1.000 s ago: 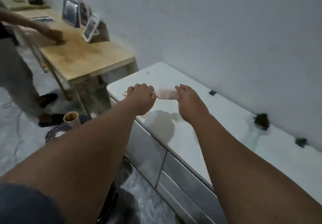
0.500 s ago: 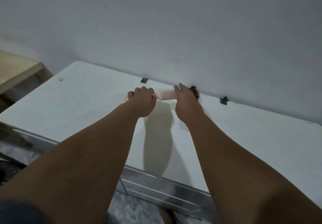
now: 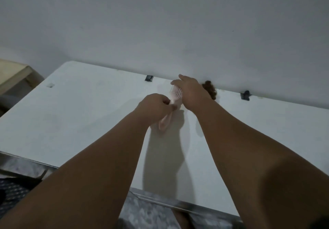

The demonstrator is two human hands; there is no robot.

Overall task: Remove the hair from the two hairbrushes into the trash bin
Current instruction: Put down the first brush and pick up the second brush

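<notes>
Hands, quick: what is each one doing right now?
Left hand: closed around the handle of the pink hairbrush, holding it above the white countertop.
Right hand: fingers spread open over the brush's bristles, gripping nothing that shows.

No text, label, brand or number can be read anywhere — surfaces are plain or blurred.

I see the pale pink plastic hairbrush (image 3: 175,96) turn from lying crosswise between the hands to pointing away, its handle now hanging toward me below the left hand (image 3: 155,106). The right hand (image 3: 191,91) shifts from the brush's end to lie over its bristled head, fingers spread. My view swings right; the wooden table's corner (image 3: 12,73) slides to the left edge.
</notes>
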